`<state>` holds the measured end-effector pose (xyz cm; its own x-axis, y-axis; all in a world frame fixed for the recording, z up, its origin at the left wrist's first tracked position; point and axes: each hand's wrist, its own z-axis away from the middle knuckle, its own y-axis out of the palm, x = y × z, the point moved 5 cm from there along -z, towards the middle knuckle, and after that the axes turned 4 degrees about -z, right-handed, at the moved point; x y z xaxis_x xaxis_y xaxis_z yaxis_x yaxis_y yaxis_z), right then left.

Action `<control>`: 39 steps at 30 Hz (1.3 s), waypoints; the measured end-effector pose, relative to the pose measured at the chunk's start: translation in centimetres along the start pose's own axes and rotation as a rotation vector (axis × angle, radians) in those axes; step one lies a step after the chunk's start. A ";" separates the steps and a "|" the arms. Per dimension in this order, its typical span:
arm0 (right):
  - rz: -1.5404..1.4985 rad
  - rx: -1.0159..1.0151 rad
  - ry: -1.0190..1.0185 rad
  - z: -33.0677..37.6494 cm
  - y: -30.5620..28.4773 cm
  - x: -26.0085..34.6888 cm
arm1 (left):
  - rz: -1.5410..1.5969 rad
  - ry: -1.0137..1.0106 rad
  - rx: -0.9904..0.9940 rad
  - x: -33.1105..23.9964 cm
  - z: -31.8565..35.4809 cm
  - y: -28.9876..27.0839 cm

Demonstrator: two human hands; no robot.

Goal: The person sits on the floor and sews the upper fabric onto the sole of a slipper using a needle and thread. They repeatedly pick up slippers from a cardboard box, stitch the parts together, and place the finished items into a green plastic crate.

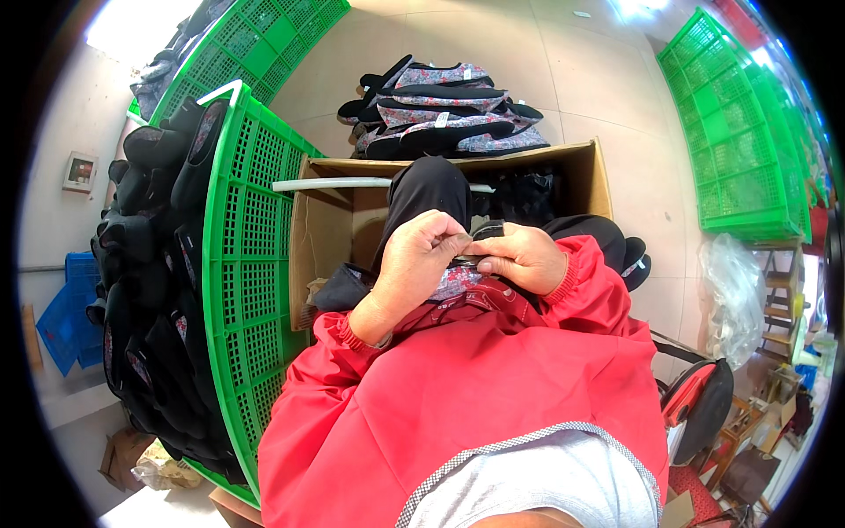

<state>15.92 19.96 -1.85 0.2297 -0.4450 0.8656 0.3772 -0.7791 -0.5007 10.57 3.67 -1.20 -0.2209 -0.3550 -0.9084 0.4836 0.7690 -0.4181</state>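
Note:
Over my lap, my left hand (412, 264) and my right hand (526, 258) are close together, fingertips almost meeting. Between them is a black-edged floral cloth shoe (459, 280), partly covered by my fingers. My left thumb and forefinger are pinched at its dark edge. On the other side, my right thumb and fingers grip the same edge. Anything small inside the pinch is too hidden to make out. A dark cloth piece (343, 289) lies beside my left wrist.
An open cardboard box (321, 224) stands before me, with a pale strip (334, 184) across it and black items inside. Beyond lies a pile of floral-and-black shoes (449, 110). A green crate (251, 264) is close on my left, beside many black shoes (158, 290). More green crates (731, 132) stand right.

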 end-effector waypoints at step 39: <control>-0.056 -0.156 -0.040 -0.1 0.6 -1.0 | 0.002 -0.028 -0.015 0.2 -0.1 0.2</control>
<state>15.84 19.92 -3.04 0.2491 -0.3831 0.8895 0.2474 -0.8628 -0.4409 10.53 3.85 -1.51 -0.1957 -0.3680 -0.9090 0.4712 0.7776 -0.4163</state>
